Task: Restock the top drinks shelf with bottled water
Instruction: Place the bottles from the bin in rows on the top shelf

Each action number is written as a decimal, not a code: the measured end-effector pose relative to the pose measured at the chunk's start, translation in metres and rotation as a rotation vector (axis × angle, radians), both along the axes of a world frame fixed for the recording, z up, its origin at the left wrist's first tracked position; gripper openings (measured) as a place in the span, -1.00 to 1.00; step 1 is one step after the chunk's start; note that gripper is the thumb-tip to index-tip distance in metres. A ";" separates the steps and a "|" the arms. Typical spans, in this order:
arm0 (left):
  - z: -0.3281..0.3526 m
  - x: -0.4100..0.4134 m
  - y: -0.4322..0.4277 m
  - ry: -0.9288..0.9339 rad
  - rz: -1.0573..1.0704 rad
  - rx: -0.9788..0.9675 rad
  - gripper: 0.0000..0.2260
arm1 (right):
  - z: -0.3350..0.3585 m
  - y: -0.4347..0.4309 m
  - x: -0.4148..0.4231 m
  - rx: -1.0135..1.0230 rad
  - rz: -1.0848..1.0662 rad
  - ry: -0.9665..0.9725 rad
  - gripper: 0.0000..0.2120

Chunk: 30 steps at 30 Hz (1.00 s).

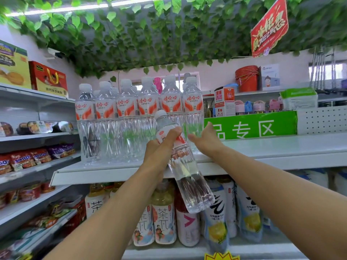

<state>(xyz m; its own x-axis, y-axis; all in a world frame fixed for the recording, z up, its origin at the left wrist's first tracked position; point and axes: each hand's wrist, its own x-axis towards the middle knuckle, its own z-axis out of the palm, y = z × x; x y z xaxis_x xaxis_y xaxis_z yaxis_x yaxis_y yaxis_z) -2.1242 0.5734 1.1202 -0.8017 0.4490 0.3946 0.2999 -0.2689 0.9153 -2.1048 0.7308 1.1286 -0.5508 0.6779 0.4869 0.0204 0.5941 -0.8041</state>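
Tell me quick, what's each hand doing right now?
Left hand: closed around a tilted water bottle.
Right hand: open, holding nothing, against the rightmost shelved bottle.

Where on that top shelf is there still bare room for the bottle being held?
The top shelf lies bare right of the standing water bottles, in front of the green sign. The right hand reaches there. The left hand grips the tilted bottle. The shelf's left end is crowded.
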 end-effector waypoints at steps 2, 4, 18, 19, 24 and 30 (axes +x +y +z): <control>0.002 0.005 -0.004 -0.012 -0.004 0.027 -0.72 | -0.003 -0.016 0.019 0.137 -0.056 0.128 -0.46; 0.005 0.010 -0.008 -0.011 0.016 0.059 -0.77 | -0.011 -0.042 0.045 0.165 0.069 0.250 -0.62; 0.021 0.021 -0.025 -0.018 -0.312 0.099 -0.51 | -0.056 -0.083 0.093 -0.431 0.934 0.190 -0.52; 0.018 0.021 -0.026 -0.029 -0.364 0.096 -0.50 | -0.057 -0.082 0.094 -0.488 1.005 0.173 -0.49; 0.016 0.026 -0.024 0.041 -0.213 0.124 -0.76 | -0.056 -0.087 0.092 -0.397 0.932 0.116 -0.53; 0.033 0.031 -0.020 0.286 -0.103 0.122 -0.51 | -0.036 -0.095 0.087 0.026 0.431 0.172 -0.72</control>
